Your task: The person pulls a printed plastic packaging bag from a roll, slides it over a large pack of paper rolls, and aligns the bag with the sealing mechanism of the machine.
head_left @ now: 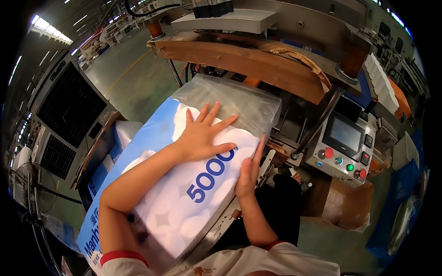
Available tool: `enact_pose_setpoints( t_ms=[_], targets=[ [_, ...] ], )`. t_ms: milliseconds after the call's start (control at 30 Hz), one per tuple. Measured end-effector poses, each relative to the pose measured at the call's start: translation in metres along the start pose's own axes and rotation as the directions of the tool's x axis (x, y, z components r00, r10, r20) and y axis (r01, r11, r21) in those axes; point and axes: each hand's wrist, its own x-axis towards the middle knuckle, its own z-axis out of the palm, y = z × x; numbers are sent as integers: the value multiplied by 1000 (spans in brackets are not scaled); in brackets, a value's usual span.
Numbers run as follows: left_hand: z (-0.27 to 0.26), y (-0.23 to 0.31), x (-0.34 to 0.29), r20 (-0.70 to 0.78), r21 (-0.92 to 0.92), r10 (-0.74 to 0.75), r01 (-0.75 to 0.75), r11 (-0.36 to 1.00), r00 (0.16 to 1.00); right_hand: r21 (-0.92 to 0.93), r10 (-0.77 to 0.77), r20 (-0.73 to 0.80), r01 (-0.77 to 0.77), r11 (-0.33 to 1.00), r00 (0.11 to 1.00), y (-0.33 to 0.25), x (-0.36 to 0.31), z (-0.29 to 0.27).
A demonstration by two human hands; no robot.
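A large, full plastic pack (207, 221), printed blue and white, lies slantwise in front of me. Its far end is unprinted clear film (251, 99), loose and somewhat creased. My left hand (202, 135) presses flat on the top with fingers spread, the fingertips reaching onto the clear film. Against the pack's right side, near the far corner, rests my right hand (251, 170), its fingers stretched along the edge and the thumb near the top rim. Neither hand grasps anything. What fills the pack is hidden by the print.
Beyond the pack's far end runs a machine bar covered in torn brown cardboard (239, 60). A control box (340, 142) with a small screen and coloured buttons stands right. Below it is an open carton (350, 202). A fan (30, 179) and a large louvred unit (69, 110) are left.
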Motion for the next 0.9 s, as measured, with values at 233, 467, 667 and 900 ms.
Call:
enact_pose_setpoints(
  t_ms=[233, 467, 667, 900],
  targets=[
    [-3, 1, 2, 11, -17, 7, -7, 1000, 1000, 173, 42, 34, -47, 984, 999, 1, 2, 0],
    [-2, 5, 0, -28, -64, -12, 10, 998, 1000, 291, 202, 141, -236, 927, 969, 1, 19, -14],
    [-1, -8, -6, -257, -117, 68, -101, 988, 964, 285, 235, 158, -272, 919, 959, -12, 25, -35],
    [-48, 16, -106, 150, 1, -144, 146, 989, 978, -9, 53, 220, -53, 999, 974, -36, -60, -45]
  ],
)
